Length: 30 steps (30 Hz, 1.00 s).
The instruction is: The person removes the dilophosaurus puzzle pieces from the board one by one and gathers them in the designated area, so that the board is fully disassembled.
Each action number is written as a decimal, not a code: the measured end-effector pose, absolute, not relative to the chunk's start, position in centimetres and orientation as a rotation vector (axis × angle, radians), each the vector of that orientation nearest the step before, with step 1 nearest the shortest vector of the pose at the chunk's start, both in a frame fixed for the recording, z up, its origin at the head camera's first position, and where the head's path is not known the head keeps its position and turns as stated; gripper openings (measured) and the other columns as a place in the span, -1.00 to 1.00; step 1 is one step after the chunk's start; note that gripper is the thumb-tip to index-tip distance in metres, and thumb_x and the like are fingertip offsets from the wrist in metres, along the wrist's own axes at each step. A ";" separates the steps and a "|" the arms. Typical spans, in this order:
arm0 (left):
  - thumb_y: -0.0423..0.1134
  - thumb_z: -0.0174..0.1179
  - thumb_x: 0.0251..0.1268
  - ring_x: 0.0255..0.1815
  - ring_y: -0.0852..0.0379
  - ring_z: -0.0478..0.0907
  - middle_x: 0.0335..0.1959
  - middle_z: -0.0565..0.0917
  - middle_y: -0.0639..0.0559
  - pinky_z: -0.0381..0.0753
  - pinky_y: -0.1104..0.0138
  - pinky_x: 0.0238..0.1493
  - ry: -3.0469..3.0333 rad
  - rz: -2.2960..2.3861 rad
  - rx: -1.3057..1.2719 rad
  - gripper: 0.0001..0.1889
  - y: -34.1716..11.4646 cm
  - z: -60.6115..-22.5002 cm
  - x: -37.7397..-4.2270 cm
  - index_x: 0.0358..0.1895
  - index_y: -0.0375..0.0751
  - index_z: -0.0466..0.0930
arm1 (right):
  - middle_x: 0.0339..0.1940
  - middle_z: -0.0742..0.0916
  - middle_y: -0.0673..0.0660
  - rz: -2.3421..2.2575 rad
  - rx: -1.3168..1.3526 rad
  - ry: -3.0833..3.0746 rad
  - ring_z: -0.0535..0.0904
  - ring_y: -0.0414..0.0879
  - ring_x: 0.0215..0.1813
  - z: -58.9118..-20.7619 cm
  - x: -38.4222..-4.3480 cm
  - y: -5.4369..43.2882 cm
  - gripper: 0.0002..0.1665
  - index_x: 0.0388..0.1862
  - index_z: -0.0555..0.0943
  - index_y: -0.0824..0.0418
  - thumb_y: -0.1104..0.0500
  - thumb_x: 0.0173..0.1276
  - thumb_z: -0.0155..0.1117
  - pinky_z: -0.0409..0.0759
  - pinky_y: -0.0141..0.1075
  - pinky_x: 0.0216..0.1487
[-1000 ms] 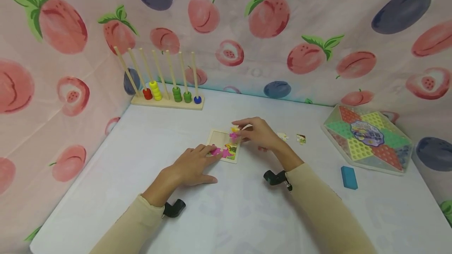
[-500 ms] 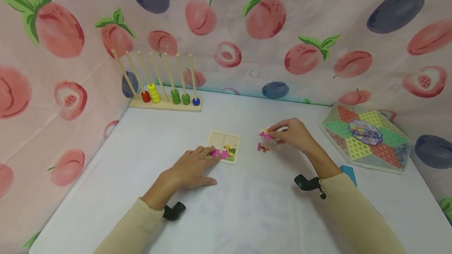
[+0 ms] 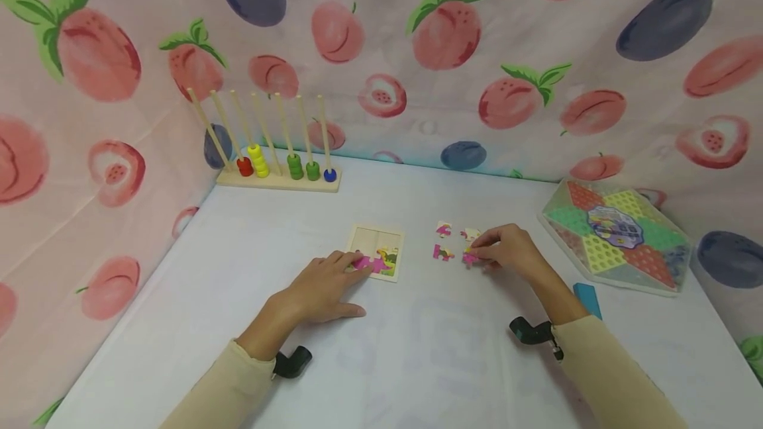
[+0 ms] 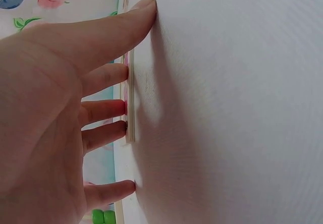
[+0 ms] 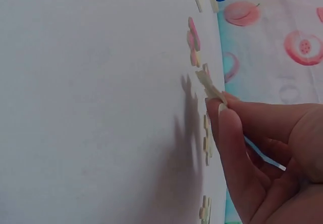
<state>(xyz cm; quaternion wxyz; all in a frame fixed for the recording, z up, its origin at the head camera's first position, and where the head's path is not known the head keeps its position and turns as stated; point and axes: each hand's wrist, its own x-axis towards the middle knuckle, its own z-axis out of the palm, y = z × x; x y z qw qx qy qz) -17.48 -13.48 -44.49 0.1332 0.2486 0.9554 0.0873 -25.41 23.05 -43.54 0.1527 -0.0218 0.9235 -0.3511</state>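
Note:
In the head view, my left hand (image 3: pixel 324 288) lies with fingers extended, fingertips on the small wooden jigsaw tray (image 3: pixel 362 237). Joined pink, yellow and green puzzle pieces (image 3: pixel 375 265) fill the tray's near part; bare wood shows in its far part. To the right, my right hand (image 3: pixel 512 253) pinches a pink and yellow jigsaw piece (image 3: pixel 469 257) between thumb and fingers. The right wrist view shows this held piece (image 5: pixel 209 85) tilted, edge-on, close over the table. Beside it lie a pink piece (image 3: pixel 444 229), a pink-green piece (image 3: pixel 442 253) and a pale piece (image 3: pixel 471 234).
A wooden bead stacker (image 3: pixel 280 179) with upright rods stands at the back left. At the right are a hexagonal board-game box (image 3: pixel 616 234) and a blue block (image 3: pixel 588 300), partly covered by the right forearm. Fruit-print cloth (image 3: pixel 417 104) hangs behind the table.
My right hand has moved from the tray rightward to the loose pieces, then slightly nearer. A pink piece now lies where it was half a second ago. My left hand has stayed at the tray.

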 end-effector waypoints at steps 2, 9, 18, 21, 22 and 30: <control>0.28 0.35 0.21 0.62 -0.09 0.20 0.63 0.26 -0.04 0.32 -0.14 0.54 2.769 0.258 0.722 -0.14 -13.4 -44.4 -17.4 0.56 0.17 0.29 | -0.07 0.77 0.30 -0.991 -0.044 2.660 0.64 -0.17 -0.42 -43.9 -25.3 23.3 -0.76 -0.07 0.76 0.30 0.18 0.37 0.42 0.68 -0.41 -0.32; 0.28 0.35 0.21 0.62 -0.09 0.21 0.62 0.27 -0.04 0.34 -0.14 0.52 2.772 0.247 0.725 -0.15 -13.4 -44.4 -17.4 0.56 0.17 0.30 | -0.21 0.77 0.22 -0.989 0.024 2.665 0.62 -0.17 -0.46 -44.5 -25.3 23.6 -0.74 -0.05 0.73 0.31 0.17 0.37 0.42 0.66 -0.42 -0.35; 0.28 0.35 0.20 0.62 -0.10 0.21 0.62 0.27 -0.04 0.34 -0.15 0.53 2.768 0.257 0.715 -0.14 -13.5 -44.4 -17.5 0.56 0.18 0.30 | -0.20 0.78 0.26 -0.930 0.023 2.688 0.63 -0.17 -0.47 -44.1 -25.3 23.0 -0.76 -0.10 0.76 0.33 0.18 0.36 0.43 0.65 -0.40 -0.35; 0.28 0.35 0.20 0.62 -0.11 0.21 0.62 0.27 -0.05 0.34 -0.15 0.52 2.768 0.257 0.721 -0.14 -13.5 -44.3 -17.5 0.56 0.17 0.29 | -0.21 0.79 0.26 -0.891 -0.008 2.701 0.62 -0.16 -0.47 -43.9 -25.5 22.8 -0.77 -0.12 0.77 0.33 0.19 0.36 0.44 0.65 -0.39 -0.35; 0.28 0.35 0.20 0.62 -0.11 0.21 0.63 0.26 -0.05 0.34 -0.14 0.53 2.766 0.258 0.722 -0.14 -13.5 -44.2 -17.5 0.56 0.18 0.28 | -0.21 0.79 0.26 -0.880 -0.018 2.703 0.62 -0.15 -0.47 -43.9 -25.6 22.8 -0.77 -0.13 0.77 0.34 0.19 0.35 0.44 0.64 -0.38 -0.36; 0.27 0.35 0.21 0.61 -0.12 0.22 0.62 0.27 -0.05 0.34 -0.14 0.52 2.761 0.266 0.726 -0.14 -13.5 -44.3 -17.5 0.57 0.18 0.27 | -0.18 0.81 0.22 -0.716 -0.050 2.777 0.56 -0.03 -0.23 -43.8 -25.8 22.8 -0.80 -0.20 0.81 0.25 0.14 0.29 0.50 0.50 -0.37 -0.31</control>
